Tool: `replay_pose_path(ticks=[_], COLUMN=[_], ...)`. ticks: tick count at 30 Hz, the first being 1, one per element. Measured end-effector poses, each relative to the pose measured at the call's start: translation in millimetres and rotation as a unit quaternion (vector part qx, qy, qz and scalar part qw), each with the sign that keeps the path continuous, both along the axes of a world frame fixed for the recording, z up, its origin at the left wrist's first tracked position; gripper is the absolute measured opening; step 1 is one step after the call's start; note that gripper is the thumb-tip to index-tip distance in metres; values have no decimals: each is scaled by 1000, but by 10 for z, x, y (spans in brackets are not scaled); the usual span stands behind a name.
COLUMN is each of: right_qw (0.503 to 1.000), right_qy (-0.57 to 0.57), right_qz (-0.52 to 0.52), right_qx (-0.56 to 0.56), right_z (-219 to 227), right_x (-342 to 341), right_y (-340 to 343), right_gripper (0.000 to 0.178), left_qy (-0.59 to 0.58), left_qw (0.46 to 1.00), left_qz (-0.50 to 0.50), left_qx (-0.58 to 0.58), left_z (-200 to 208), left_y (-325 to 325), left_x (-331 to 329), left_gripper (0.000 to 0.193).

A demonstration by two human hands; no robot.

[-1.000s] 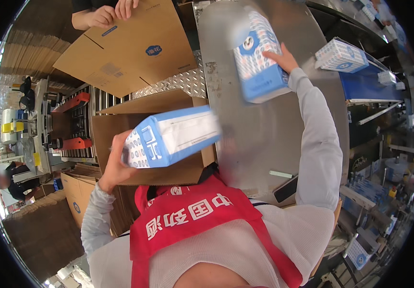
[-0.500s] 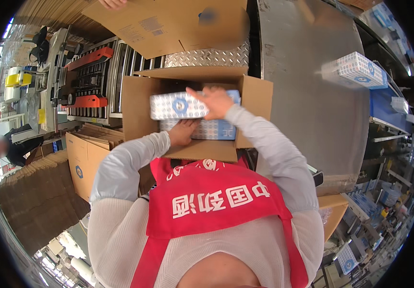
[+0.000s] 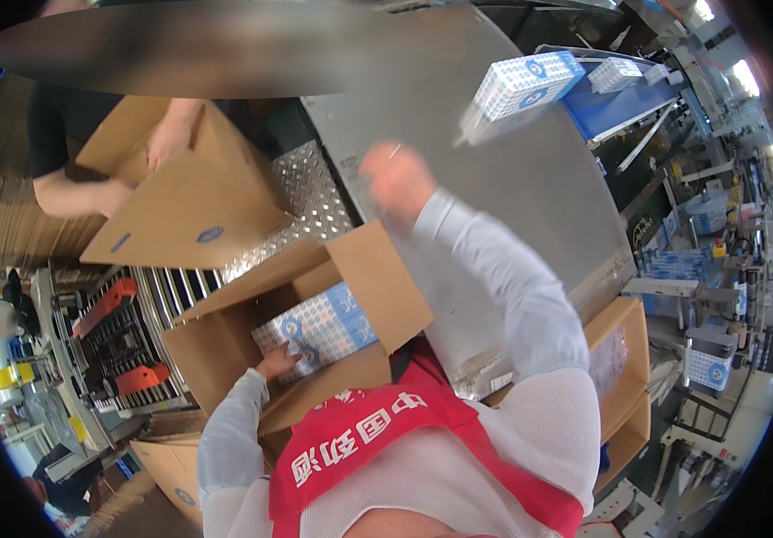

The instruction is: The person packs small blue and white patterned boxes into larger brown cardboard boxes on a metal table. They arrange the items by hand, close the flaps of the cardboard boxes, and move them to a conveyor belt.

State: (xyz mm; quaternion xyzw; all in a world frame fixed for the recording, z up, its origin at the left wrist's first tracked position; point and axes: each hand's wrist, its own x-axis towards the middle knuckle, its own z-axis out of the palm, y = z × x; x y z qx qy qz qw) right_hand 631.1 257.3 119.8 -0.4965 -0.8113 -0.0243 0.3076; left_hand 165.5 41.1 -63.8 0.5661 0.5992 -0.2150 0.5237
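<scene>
My left hand [image 3: 277, 361] reaches into an upright open carton [image 3: 383, 285] of brown cardboard. Its fingers, spread apart, rest on the near left end of a white and blue patterned box [image 3: 328, 327] lying inside. Whether the blue-badged surfaces there belong to one box or two, I cannot tell. My right hand [image 3: 397, 182] is up over the grey metal table, beyond the carton's right flap. Motion smears its fingers, and no object shows in it. Farther right, more white and blue patterned boxes [image 3: 530, 85] stand on the table's far edge.
Beyond the carton, a co-worker's hands [image 3: 171, 142] hold another open carton [image 3: 198, 211] over the roller conveyor [image 3: 171, 291] and diamond-plate metal [image 3: 310, 188]. A blue conveyor belt [image 3: 620, 100] carries patterned boxes at the right. Open cartons [image 3: 624, 377] stand by my right elbow.
My right hand has let go of the patterned box and moved out toward the table. That box is now down in the carton. My view has turned right; the co-worker's hands and carton show more.
</scene>
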Motion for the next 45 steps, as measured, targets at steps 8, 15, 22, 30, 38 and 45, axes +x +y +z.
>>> replay_pose_path(ticks=[8, 15, 22, 30, 38, 45], right_qw=[895, 992, 863, 387, 412, 448], right_qy=[-219, 52, 145, 56, 240, 250], right_qz=[-358, -109, -484, -832, -766, -747], right_qx=[-152, -30, -9, -393, -431, -423], right_z=[-251, 239, -408, -2042, -2098, -1793], right_x=[2558, 1490, 2471, 1704, 1137, 1569], right_y=[869, -1002, -2967, -6422, -6517, -6187], right_gripper=[24, 43, 38, 88, 75, 65], left_qy=[-158, -164, -156, -422, -211, 16], left_qw=[950, 781, 875, 694, 806, 826], left_qz=[-13, -175, -89, -166, -134, -141], left_qx=[268, 577, 450, 559, 536, 545], left_z=[1627, 2237, 2019, 2529, 2514, 790], left_y=[667, 1325, 1899, 1302, 236, 478], left_x=[1723, 3645, 4476, 2716, 693, 144], left_gripper=[35, 90, 105, 105, 92, 87])
